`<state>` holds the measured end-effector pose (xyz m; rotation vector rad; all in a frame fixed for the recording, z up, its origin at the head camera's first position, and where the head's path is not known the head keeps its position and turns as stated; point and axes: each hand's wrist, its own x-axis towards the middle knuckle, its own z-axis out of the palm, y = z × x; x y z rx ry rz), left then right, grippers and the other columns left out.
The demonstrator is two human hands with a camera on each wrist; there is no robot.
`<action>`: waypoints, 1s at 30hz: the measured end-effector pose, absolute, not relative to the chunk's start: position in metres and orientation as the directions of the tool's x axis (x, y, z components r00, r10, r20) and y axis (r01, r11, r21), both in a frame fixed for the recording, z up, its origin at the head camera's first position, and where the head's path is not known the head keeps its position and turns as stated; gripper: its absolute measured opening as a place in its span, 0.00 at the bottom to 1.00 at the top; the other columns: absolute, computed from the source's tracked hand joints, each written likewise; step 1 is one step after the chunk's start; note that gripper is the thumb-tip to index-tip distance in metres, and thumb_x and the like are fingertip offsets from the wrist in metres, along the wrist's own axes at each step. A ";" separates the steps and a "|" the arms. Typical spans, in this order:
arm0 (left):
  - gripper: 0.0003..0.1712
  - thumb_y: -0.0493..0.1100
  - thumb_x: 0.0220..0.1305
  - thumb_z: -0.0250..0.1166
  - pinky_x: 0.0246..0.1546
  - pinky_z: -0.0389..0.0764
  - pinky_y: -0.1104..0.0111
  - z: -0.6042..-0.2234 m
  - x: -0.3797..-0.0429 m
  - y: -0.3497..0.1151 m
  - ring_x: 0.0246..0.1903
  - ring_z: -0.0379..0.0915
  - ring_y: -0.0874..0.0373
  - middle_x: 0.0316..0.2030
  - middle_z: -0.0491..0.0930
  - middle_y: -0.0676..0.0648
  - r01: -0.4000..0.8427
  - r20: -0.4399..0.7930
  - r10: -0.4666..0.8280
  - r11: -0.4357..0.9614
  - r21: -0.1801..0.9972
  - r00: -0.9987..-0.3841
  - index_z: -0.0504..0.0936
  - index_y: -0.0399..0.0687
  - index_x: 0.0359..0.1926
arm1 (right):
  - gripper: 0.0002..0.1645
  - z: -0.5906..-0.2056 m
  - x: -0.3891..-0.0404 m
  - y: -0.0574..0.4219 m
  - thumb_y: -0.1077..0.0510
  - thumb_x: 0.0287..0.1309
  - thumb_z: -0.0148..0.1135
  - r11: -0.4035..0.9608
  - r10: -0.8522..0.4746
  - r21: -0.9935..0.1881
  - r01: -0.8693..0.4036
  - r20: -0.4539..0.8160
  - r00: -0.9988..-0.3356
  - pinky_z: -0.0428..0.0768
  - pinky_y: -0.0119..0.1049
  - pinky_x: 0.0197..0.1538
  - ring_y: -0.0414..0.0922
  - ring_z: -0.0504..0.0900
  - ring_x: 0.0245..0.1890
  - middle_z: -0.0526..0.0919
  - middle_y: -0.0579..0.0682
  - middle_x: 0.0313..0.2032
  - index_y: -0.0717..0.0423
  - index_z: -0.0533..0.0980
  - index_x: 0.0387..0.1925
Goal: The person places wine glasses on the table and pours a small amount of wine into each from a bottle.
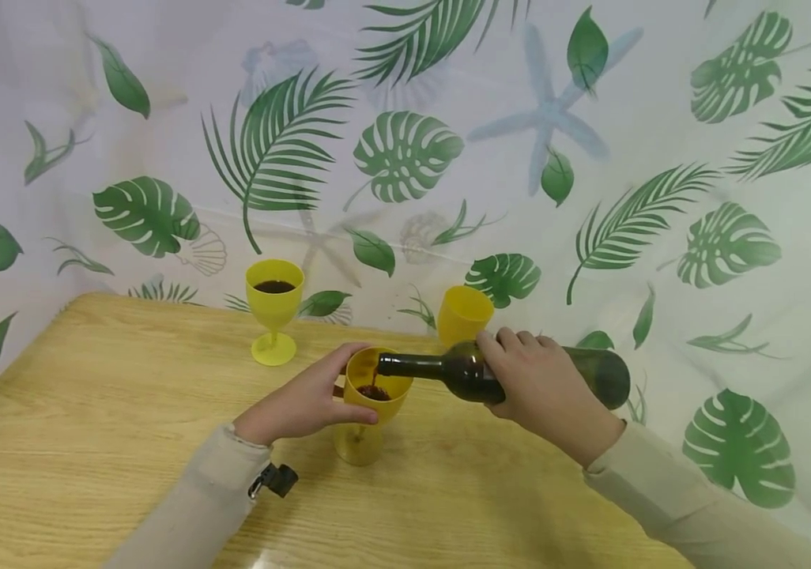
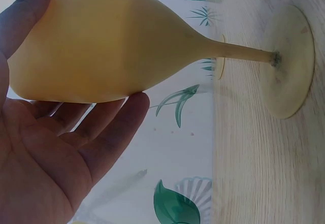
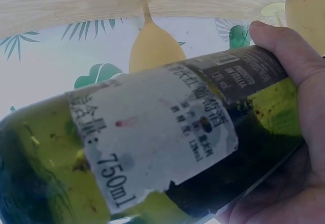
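Note:
My left hand (image 1: pixel 309 399) holds a yellow goblet (image 1: pixel 397 401) by its bowl, thumb on the near side and fingers round the far side. In the left wrist view the goblet's foot (image 2: pixel 292 66) is at the tabletop. With my right hand (image 1: pixel 544 387) I grip a dark green wine bottle (image 1: pixel 465 371) round its body, tilted nearly level. Its mouth is over the goblet's rim, and a thin stream of dark red liquid (image 1: pixel 375 393) runs into the bowl, where some has pooled. A white label (image 3: pixel 152 132) marked 750ml shows in the right wrist view.
A second yellow goblet (image 1: pixel 273 304) with dark liquid stands at the back left of the wooden table (image 1: pixel 128 411). Behind the bottle stands a third yellow goblet (image 1: pixel 464 312). A leaf-patterned sheet (image 1: pixel 405 229) hangs along the table's back edge and right side.

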<state>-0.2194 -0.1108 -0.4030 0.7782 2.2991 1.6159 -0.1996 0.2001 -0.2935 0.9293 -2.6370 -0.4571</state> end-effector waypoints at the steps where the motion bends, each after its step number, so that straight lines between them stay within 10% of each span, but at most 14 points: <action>1: 0.52 0.52 0.59 0.79 0.63 0.77 0.51 -0.403 -0.219 -0.111 0.66 0.69 0.51 0.66 0.71 0.50 0.292 0.116 0.538 0.255 0.922 -0.835 0.60 0.55 0.77 | 0.43 -0.293 -0.200 0.200 0.44 0.38 0.88 0.739 -0.646 0.394 -0.547 0.180 -0.742 0.81 0.46 0.34 0.51 0.79 0.33 0.74 0.52 0.33 0.58 0.70 0.47; 30: 0.50 0.50 0.61 0.78 0.64 0.76 0.50 -0.399 -0.218 -0.111 0.66 0.69 0.50 0.67 0.71 0.48 0.290 0.106 0.539 0.268 0.919 -0.835 0.59 0.53 0.77 | 0.44 -0.294 -0.196 0.201 0.44 0.36 0.89 0.733 -0.654 0.406 -0.546 0.198 -0.731 0.81 0.46 0.34 0.52 0.80 0.33 0.73 0.51 0.33 0.57 0.69 0.47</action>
